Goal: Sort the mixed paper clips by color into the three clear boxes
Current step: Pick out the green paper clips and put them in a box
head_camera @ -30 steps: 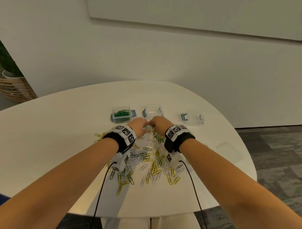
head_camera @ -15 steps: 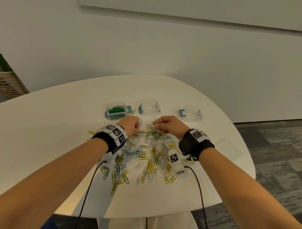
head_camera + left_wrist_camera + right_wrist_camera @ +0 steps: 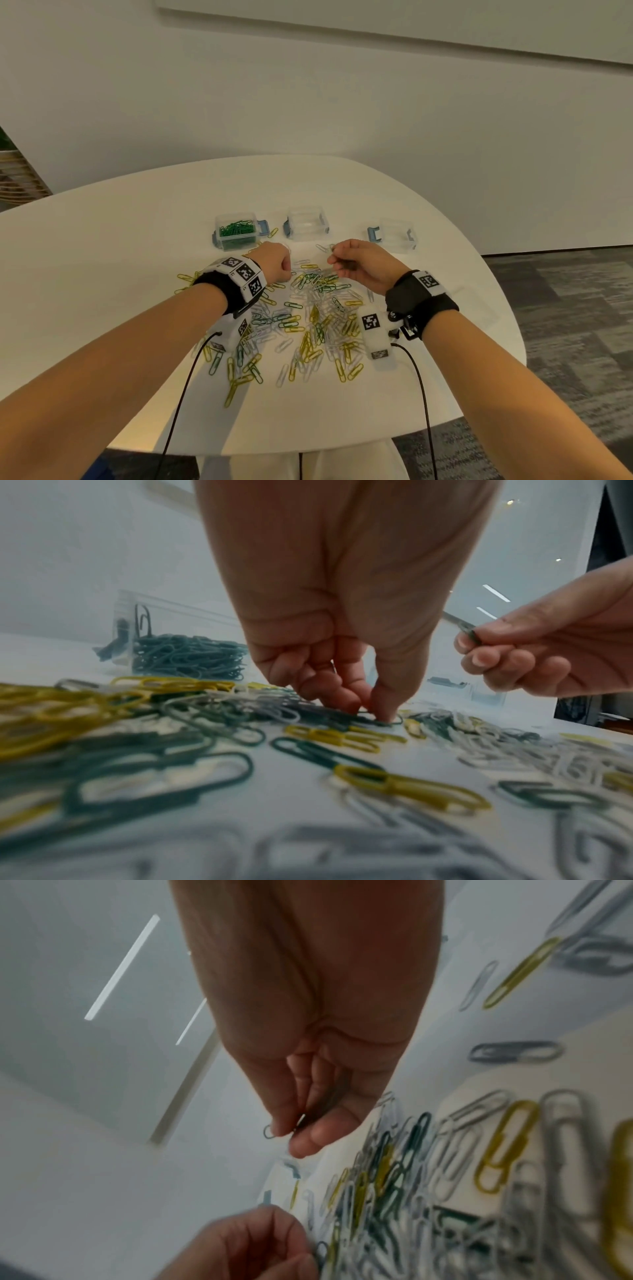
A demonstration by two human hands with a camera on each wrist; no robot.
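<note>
Here, a white round table meets a plain white wall.

Both forearms bare, no sleeves. Each wrist wears a black wristband topped by a white strip of square black-and-white markers. Below each wristband, a white camera block with one marker; thin black cable trailing back.

Green, yellow and white paper clips lie scattered on the table before three clear boxes: left box holds green clips, middle box and right box look empty.
</note>
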